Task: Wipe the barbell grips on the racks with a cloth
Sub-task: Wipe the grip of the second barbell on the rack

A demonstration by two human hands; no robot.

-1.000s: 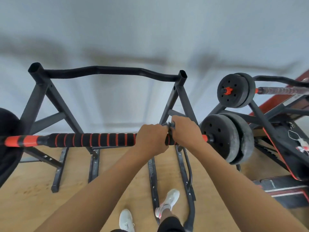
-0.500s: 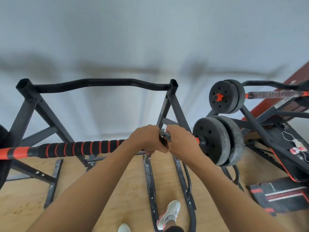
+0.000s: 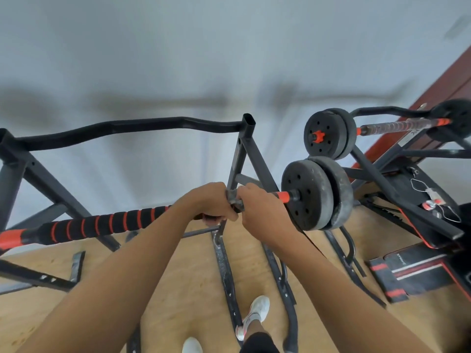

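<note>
A barbell with a black grip banded in red (image 3: 102, 224) lies across a black steel rack (image 3: 244, 149). Black weight plates (image 3: 316, 197) sit on its right end. My left hand (image 3: 206, 202) grips the bar at the right end of the grip. My right hand (image 3: 262, 207) grips the bar just right of it, near the rack's hook. A small grey piece (image 3: 233, 197), perhaps cloth or the hook, shows between the two hands; I cannot tell which. A second barbell (image 3: 397, 126) rests on another rack at the far right.
A white wall stands behind the racks. The floor is light wood (image 3: 183, 276). A black and red bench (image 3: 420, 271) with a white cable lies at the right. My feet in white shoes (image 3: 254, 314) stand between the rack's base rails.
The view has tilted and shifted, so the rack and bar sit lower left and slanted. Both hands stay clasped on the bar at the same spot.
</note>
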